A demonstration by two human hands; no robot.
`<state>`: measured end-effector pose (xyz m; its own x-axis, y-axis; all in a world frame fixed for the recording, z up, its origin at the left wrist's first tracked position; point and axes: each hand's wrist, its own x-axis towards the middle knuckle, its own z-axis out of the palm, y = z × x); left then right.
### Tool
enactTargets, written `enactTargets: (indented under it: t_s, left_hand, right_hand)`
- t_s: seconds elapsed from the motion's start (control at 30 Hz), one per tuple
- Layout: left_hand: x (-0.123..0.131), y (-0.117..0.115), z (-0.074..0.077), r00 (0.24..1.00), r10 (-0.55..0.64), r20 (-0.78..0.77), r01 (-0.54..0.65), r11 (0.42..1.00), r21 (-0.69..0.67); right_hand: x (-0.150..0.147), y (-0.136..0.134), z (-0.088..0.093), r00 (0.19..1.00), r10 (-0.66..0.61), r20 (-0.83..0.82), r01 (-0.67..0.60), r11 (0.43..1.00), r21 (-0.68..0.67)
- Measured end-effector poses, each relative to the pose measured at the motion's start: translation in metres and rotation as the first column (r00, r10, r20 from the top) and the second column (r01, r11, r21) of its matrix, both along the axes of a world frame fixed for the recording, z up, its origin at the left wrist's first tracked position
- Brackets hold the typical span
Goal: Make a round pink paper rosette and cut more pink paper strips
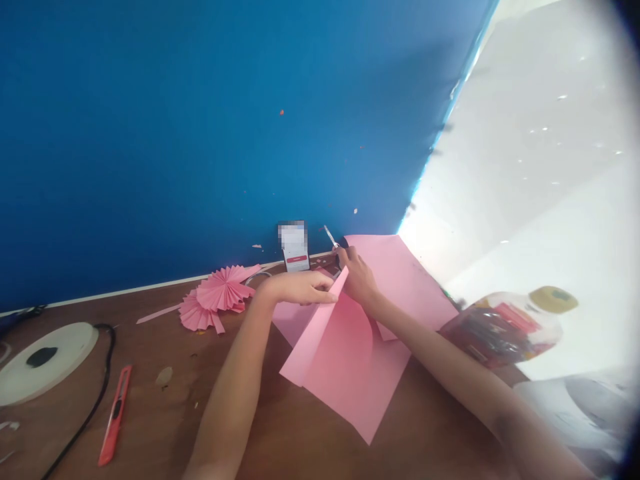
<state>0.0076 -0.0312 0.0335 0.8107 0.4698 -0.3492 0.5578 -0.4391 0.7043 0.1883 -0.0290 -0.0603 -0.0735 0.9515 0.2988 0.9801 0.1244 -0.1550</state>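
A folded sheet of pink paper [345, 367] stands partly raised over the table, its near corner hanging toward me. My left hand [303, 288] is closed on its upper folded edge, thumb against the paper. Just beyond that edge, my right hand [356, 272] is closed around a slim white pen-like stick [330, 235] that points up and left; its exact kind is unclear. Under and behind my right forearm lies another pink sheet [400, 280]. Two pleated pink paper fans [220, 297] rest left of my left hand.
A phone [297, 247] leans upright against the blue wall [200, 133]. On the left are a red box cutter [116, 417], a black cable [103, 373] and a round white disc [70, 353]. A plastic jar with a yellow lid [520, 327] stands right of my right forearm.
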Motion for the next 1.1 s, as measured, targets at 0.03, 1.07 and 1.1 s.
enactTargets:
  t_s: [0.03, 1.07, 1.1]
  left_hand:
    - [-0.002, 0.001, 0.000, 1.000, 0.009, 0.002, -0.009, 1.000, 0.005]
    - [-0.053, 0.009, 0.014, 0.935, 0.352, 0.044, -0.351, 0.936, -0.025]
    - [-0.055, 0.010, 0.013, 0.931, 0.363, 0.032, -0.362, 0.932, -0.021]
  right_hand:
    - [0.000, 0.001, 0.000, 0.999, 0.011, -0.032, -0.012, 1.000, -0.014]
    - [-0.003, 0.016, 0.003, -0.191, -0.248, -0.950, -0.418, 0.896, -0.150]
    - [-0.004, 0.015, 0.004, -0.199, -0.244, -0.949, -0.421, 0.896, -0.143]
